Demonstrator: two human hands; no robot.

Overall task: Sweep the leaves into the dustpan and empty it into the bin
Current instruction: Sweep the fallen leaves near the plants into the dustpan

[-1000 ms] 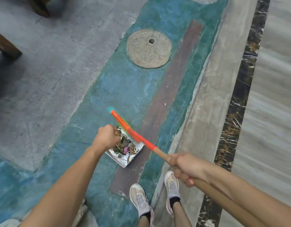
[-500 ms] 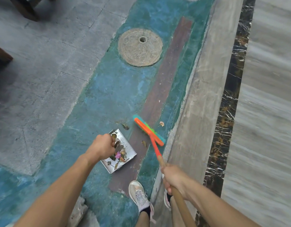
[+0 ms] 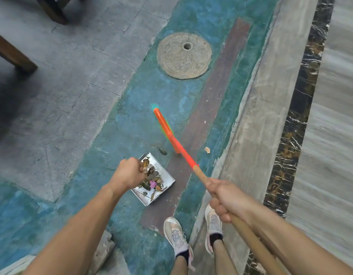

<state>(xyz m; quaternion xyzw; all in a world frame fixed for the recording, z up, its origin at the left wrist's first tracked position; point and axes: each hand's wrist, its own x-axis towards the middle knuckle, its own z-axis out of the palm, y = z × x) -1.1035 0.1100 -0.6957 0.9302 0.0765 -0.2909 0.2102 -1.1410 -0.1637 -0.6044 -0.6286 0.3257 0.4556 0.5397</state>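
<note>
Head view looks down on a painted teal floor with a brown strip running through it and grey paving to the left. A round stone cover with a centre hole sits well beyond the work. Two dark wooden legs stand at the upper left, apart from everything. A marble kerb runs down the right side. Two shoes stand just below the dustpan.

Dustpan, shiny metal, lies on the floor with a heap of leaves and a pink scrap inside. One loose leaf lies just beyond its far corner, another on the brown strip to the right of the broom.

Left hand is a closed fist at the pan's left edge; what its grip has hold of is hidden. Right hand is wrapped tight round the broom on its wooden shaft, just below the orange part. The orange head, blurred, points away beyond the pan.
</note>
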